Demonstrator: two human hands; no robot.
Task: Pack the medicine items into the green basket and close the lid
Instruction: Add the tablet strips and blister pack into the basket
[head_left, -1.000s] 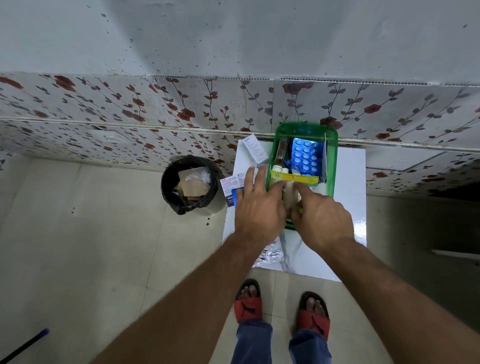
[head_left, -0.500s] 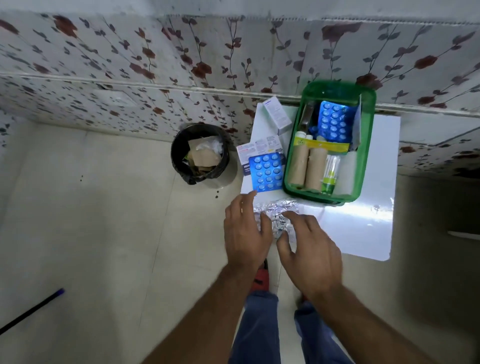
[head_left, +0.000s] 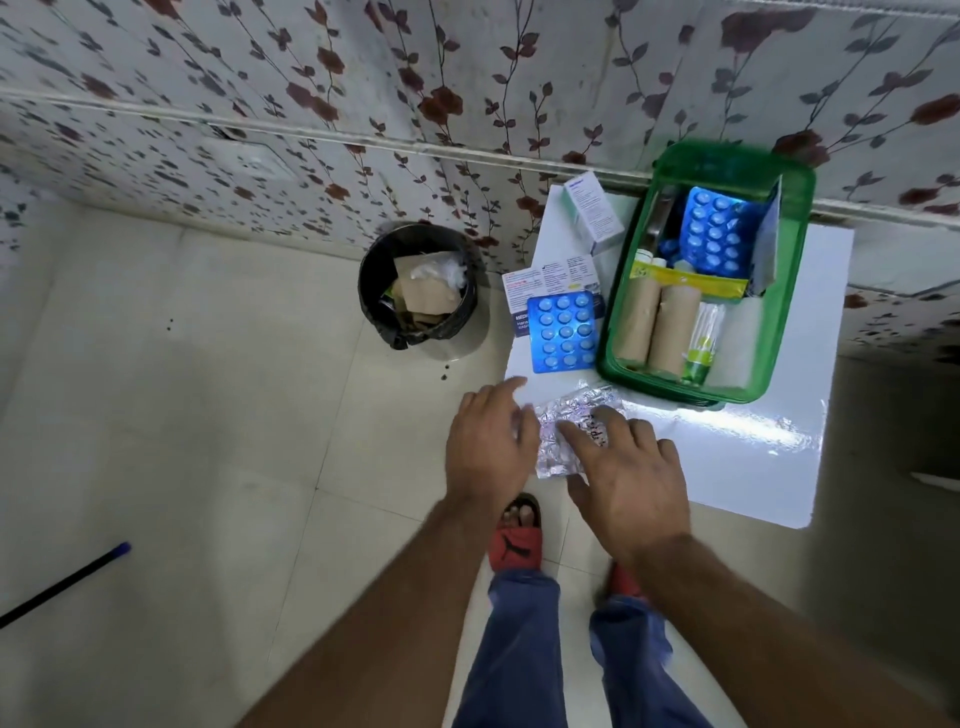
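Observation:
The green basket (head_left: 784, 332) stands open on a white table (head_left: 727, 457), holding two tan rolls, a blue blister pack, a yellow box and a small green-capped bottle. Left of it lie a loose blue blister pack (head_left: 563, 332), a flat white and blue box (head_left: 550, 283) and an upright white box (head_left: 592, 213). A silver foil strip (head_left: 563, 431) lies at the table's near left corner. My left hand (head_left: 488, 441) rests on its left edge, fingers spread. Over the strip's right side my right hand (head_left: 628, 467) lies with its fingertips on it.
A black waste bin (head_left: 418, 286) with cardboard and plastic stands on the tiled floor left of the table. A floral-patterned wall runs behind. My feet in red sandals are under the table's near edge. A dark stick with a blue tip (head_left: 62, 584) lies at the lower left.
Both hands have come back out of the basket to the silver foil strip at the table's near corner. The rolls now lie in the basket. The view has tilted down and left.

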